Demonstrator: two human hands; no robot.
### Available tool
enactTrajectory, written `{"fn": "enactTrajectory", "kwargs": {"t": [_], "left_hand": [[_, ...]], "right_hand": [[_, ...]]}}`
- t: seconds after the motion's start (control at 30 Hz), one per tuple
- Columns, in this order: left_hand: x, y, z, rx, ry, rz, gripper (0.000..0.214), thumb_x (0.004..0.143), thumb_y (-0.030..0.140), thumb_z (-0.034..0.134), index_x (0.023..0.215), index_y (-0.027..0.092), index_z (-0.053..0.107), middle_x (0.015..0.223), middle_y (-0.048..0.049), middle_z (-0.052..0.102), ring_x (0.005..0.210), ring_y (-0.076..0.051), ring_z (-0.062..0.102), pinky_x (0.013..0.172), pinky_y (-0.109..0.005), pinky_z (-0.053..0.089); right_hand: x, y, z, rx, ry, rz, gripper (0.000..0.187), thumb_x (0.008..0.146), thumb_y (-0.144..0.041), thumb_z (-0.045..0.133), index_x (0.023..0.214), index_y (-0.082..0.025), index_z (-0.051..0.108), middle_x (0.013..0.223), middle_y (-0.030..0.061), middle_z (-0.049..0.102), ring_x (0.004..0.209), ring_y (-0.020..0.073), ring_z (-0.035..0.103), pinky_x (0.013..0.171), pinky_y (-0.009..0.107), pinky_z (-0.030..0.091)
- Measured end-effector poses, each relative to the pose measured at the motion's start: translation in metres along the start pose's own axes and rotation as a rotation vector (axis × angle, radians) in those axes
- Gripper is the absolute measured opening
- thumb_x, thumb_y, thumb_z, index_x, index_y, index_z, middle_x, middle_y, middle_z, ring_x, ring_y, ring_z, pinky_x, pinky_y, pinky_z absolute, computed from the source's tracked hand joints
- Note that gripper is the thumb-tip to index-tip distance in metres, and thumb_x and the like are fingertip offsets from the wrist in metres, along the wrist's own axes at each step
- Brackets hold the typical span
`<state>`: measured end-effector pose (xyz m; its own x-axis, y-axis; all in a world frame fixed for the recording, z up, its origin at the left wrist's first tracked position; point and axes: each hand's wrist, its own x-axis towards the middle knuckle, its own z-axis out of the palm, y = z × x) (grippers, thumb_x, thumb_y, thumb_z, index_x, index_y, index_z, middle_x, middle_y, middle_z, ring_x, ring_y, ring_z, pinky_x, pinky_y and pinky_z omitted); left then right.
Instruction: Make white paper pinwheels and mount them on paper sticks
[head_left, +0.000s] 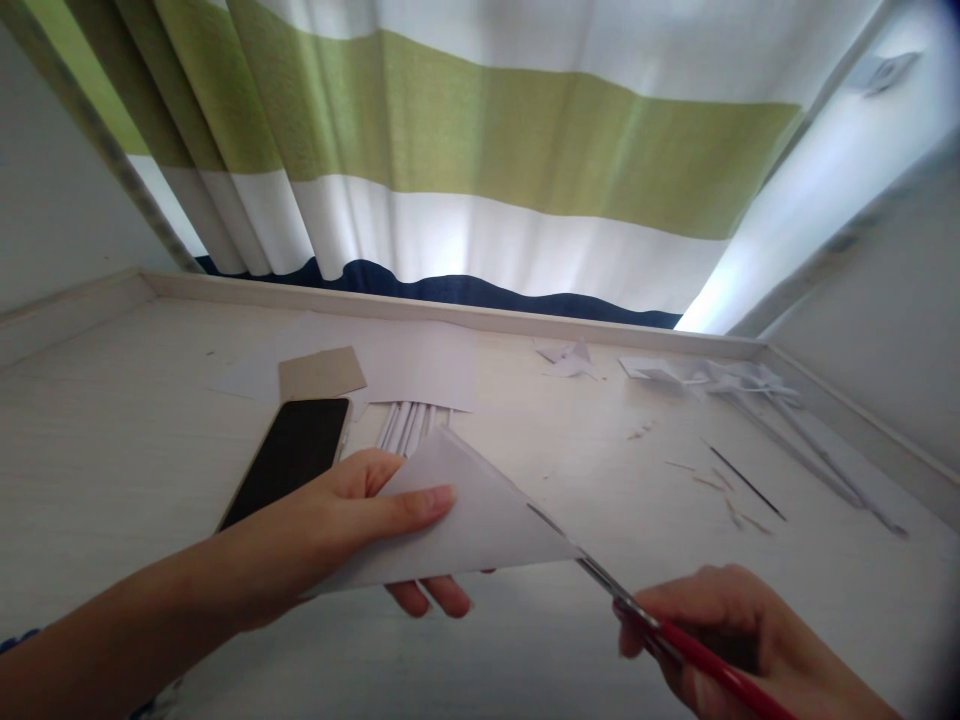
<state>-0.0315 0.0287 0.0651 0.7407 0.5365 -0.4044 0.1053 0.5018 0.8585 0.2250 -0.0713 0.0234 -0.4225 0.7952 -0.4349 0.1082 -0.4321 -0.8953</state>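
A white sheet of paper (465, 530), folded to a triangle, is pinched in my left hand (382, 510). The thumb lies on top and the other fingers are underneath. My right hand (727, 620) grips a pair of scissors with red handles (697, 655). Its metal blades reach the paper's right corner, one blade lying along the slanting upper edge. Just behind my left hand, a dark-screened phone (292, 450) lies flat. Several white paper rolls (409, 425) stick out beyond the hand, partly hidden by the folded paper.
White sheets (427, 360) and a brown card (322, 373) lie at the back. Folded paper pieces (570, 357) are behind, right of centre. At the right are paper pinwheels on sticks (750, 380), a thin dark stick (746, 482) and small scraps (731, 515). A striped curtain (480, 130) hangs behind.
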Motion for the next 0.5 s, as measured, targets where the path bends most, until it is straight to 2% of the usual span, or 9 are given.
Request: {"fn": "enactTrajectory", "kwargs": {"t": [0.23, 0.4, 0.5], "left_hand": [[-0.0024, 0.0006, -0.0002, -0.015, 0.006, -0.002, 0.021, 0.082, 0.026, 0.047, 0.078, 0.011, 0.061, 0.065, -0.0021, 0.071, 0.057, -0.008, 0.064, 0.050, -0.012, 0.048], [-0.0016, -0.0003, -0.0062, 0.020, -0.013, -0.080, 0.018, 0.075, 0.022, 0.053, 0.084, 0.010, 0.063, 0.070, -0.0039, 0.071, 0.064, -0.012, 0.065, 0.054, -0.014, 0.048], [-0.0007, -0.0013, -0.0076, 0.039, -0.050, -0.077, 0.023, 0.073, 0.024, 0.056, 0.089, 0.009, 0.063, 0.076, -0.0048, 0.070, 0.067, -0.014, 0.064, 0.055, -0.016, 0.048]], "right_hand": [[0.0007, 0.0031, -0.0007, -0.026, -0.010, -0.005, 0.045, 0.063, -0.057, 0.059, 0.083, -0.016, 0.058, 0.046, -0.0049, 0.042, 0.036, 0.0029, 0.033, 0.033, 0.012, 0.028], [-0.0020, 0.0071, -0.0035, 0.040, -0.026, 0.000, 0.038, 0.066, -0.050, 0.061, 0.085, -0.018, 0.060, 0.048, -0.0040, 0.045, 0.037, 0.0025, 0.037, 0.035, 0.010, 0.030], [-0.0036, 0.0092, -0.0036, 0.029, -0.012, 0.009, 0.037, 0.064, -0.050, 0.063, 0.083, -0.018, 0.062, 0.049, -0.0034, 0.047, 0.038, 0.0029, 0.037, 0.037, 0.011, 0.033]]}}
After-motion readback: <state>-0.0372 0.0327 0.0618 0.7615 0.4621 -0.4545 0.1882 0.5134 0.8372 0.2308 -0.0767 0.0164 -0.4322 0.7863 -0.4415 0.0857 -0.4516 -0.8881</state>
